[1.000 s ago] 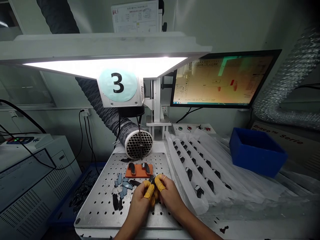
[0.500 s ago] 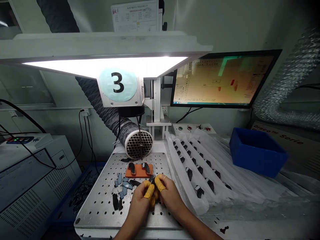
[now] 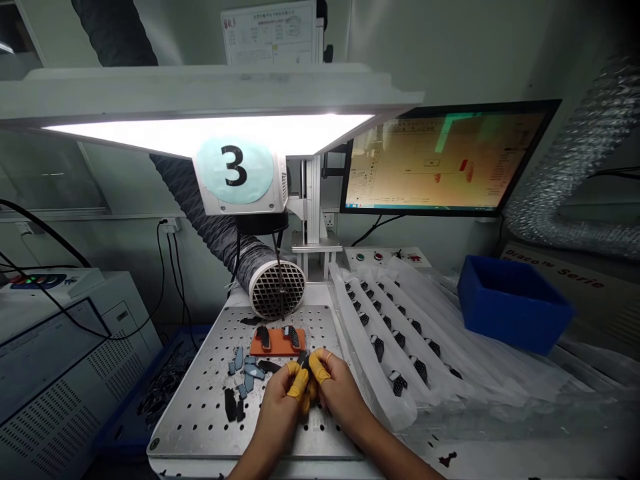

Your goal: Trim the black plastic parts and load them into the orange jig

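Both my hands wear yellow finger cots and meet over the perforated metal plate (image 3: 190, 417). My left hand (image 3: 286, 393) and my right hand (image 3: 330, 380) pinch a small black part (image 3: 303, 360) between their fingertips; most of it is hidden by the fingers. Just behind them an orange fixture block (image 3: 277, 343) carries two dark parts, the right one (image 3: 291, 335) with a patterned face. Left of my hands lie several blue-grey pieces (image 3: 254, 371) and black strips (image 3: 230, 405).
To the right, several black patterned parts (image 3: 379, 345) sit in rows on white padded film (image 3: 400, 410). A blue bin (image 3: 515, 303) stands beyond. A duct mouth (image 3: 277, 290) rests at the plate's back, under the marking head (image 3: 240, 177). A blue crate (image 3: 125, 420) holds black scraps.
Hardly anything differs: both hands keep their pinch on the small black part in the same place. The whole view has shifted very slightly.
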Demonstrator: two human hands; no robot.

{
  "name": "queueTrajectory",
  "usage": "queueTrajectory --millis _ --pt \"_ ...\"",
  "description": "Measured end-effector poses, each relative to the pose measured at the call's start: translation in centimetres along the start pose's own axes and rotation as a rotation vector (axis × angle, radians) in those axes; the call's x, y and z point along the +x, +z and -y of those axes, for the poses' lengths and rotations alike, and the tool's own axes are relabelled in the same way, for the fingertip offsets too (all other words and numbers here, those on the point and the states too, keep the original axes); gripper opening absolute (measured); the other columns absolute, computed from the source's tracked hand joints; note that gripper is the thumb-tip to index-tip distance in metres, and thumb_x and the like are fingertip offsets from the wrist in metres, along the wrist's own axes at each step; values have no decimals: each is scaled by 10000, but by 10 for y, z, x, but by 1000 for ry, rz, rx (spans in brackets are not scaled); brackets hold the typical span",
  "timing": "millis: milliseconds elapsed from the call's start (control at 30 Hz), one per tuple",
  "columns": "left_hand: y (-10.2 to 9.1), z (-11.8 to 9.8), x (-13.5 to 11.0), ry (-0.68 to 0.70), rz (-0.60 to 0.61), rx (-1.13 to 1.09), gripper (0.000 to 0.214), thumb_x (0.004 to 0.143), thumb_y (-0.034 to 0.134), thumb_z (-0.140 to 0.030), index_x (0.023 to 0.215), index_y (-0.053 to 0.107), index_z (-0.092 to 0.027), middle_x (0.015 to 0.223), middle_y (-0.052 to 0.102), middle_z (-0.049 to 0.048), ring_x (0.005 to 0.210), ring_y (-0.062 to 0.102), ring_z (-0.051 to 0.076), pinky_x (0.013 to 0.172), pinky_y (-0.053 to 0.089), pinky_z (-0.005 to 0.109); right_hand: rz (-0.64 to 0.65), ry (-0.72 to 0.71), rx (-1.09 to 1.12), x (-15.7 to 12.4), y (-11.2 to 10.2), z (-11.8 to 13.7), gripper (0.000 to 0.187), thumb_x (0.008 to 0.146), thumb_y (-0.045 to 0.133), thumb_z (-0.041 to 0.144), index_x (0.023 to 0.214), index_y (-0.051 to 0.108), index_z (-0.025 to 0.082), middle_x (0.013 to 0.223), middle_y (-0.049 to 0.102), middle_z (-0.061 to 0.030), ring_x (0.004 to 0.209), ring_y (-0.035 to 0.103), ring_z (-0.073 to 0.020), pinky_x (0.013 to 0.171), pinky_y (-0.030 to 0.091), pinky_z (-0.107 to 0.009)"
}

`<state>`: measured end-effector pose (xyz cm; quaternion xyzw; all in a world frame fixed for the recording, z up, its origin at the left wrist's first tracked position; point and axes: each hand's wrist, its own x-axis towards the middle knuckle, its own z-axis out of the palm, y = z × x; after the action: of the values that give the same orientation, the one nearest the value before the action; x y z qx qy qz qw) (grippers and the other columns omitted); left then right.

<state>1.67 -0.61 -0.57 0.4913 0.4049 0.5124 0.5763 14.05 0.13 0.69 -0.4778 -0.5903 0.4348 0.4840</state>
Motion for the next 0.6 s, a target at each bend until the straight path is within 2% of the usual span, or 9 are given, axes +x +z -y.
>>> queueTrajectory --millis 167,367,600 --pt "0 -4 -2 -16 -3 25 208 729 638 -340 662 562 -158 574 517 -25 483 403 75 443 307 178 1 36 28 -1 0 2 147 842 443 233 702 461 195 504 435 65 385 357 -79 426 284 -209" --pt "-2 -6 -5 -44 -75 26 300 802 548 -430 668 560 -163 511 485 -40 408 341 66 401 276 185 26 75 82 -3 0 8 141 833 449 257 706 466 199 494 440 67 371 359 -84 404 290 -205" --pt "0 -7 -4 -44 -40 33 291 801 553 -411 658 552 -157 509 485 -49 392 316 48 401 272 177 16 88 93 -5 0 11 104 783 425 175 685 450 198 484 441 72 358 365 -78 398 288 -199"
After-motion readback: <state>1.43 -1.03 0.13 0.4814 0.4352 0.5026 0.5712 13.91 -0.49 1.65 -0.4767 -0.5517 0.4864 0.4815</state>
